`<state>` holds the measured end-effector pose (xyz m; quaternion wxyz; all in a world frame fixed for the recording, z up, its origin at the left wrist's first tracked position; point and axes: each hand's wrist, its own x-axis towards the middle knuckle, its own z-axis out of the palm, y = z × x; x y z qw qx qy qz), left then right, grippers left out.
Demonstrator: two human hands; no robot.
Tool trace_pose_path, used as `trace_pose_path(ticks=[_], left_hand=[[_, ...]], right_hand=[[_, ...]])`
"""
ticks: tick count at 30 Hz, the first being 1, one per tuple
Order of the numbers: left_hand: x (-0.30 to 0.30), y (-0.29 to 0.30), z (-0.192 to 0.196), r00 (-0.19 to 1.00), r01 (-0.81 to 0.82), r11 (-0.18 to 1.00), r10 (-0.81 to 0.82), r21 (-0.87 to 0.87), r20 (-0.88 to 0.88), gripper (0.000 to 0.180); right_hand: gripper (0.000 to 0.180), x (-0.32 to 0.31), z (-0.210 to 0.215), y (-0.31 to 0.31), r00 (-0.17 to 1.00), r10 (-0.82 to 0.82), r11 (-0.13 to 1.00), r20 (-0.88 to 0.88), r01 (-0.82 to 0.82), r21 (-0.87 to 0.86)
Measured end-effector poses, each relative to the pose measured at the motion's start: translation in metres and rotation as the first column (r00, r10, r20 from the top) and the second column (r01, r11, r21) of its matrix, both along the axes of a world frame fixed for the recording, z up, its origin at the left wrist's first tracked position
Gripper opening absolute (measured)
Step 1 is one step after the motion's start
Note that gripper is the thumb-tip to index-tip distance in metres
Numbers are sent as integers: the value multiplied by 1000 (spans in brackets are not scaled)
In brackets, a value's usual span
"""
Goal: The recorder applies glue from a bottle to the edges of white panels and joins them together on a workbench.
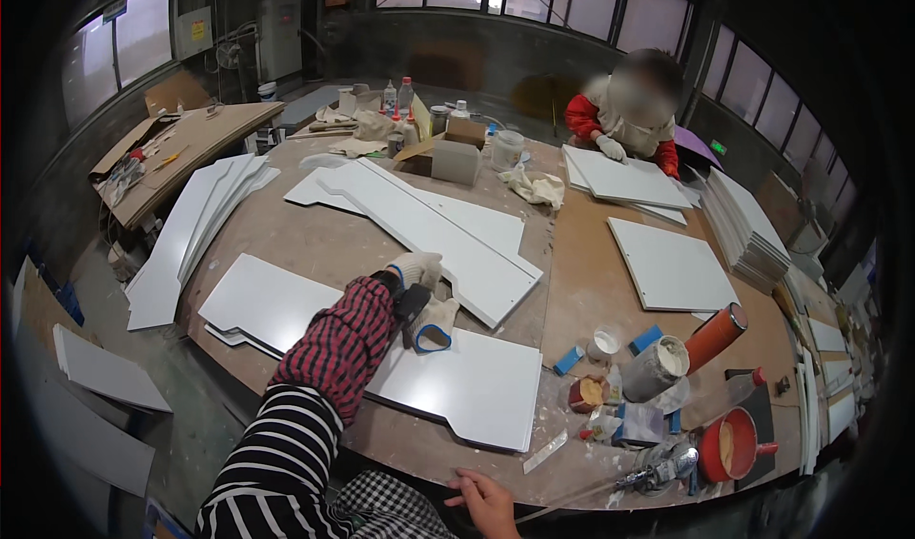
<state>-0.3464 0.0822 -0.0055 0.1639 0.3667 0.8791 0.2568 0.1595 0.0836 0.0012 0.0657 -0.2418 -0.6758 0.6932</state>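
Note:
My left hand (417, 268), in a white knit glove, reaches over the white panels with its fingers curled. It appears closed on a second white glove (434, 318), whose blue-edged cuff gapes toward me. A black device (411, 303) sits at my left wrist. Beneath that arm lies a glossy white panel (467, 379) with a notched edge; another white panel (270, 301) shows left of my sleeve. Bare, my right hand (484, 503) hangs by the table's front edge, fingers loosely apart, holding nothing.
Long white panels (429, 229) lie beyond my left hand. At right stand a red bowl (729, 447), an orange flask (717, 337), a grey can (656, 367) and a power tool (667, 467). Across the table, a gloved co-worker (624, 124) leans over white boards (624, 179).

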Motion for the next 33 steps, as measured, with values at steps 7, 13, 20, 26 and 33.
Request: trace_pose_path(ticks=[7, 13, 20, 26, 33], left_hand=[[162, -112, 149, 695, 692, 628, -443, 358, -566, 41], [276, -197, 104, 438, -277, 894, -208, 352, 874, 40], [363, -233, 38, 188, -474, 843, -184, 254, 965, 32], [390, -245, 25, 101, -360, 907, -195, 218, 976, 30], [398, -260, 17, 139, -506, 806, -275, 307, 951, 34]], right_hand=[[32, 5, 0, -4, 999, -3, 999, 39, 4, -43], [32, 1, -2, 3, 1000, -25, 997, -2, 24, -71], [28, 3, 24, 35, 975, -222, 961, 9, 217, 171], [30, 3, 6, 80, 914, -399, 878, 76, 357, 320], [27, -20, 1, 89, 929, -367, 767, 42, 277, 578]])
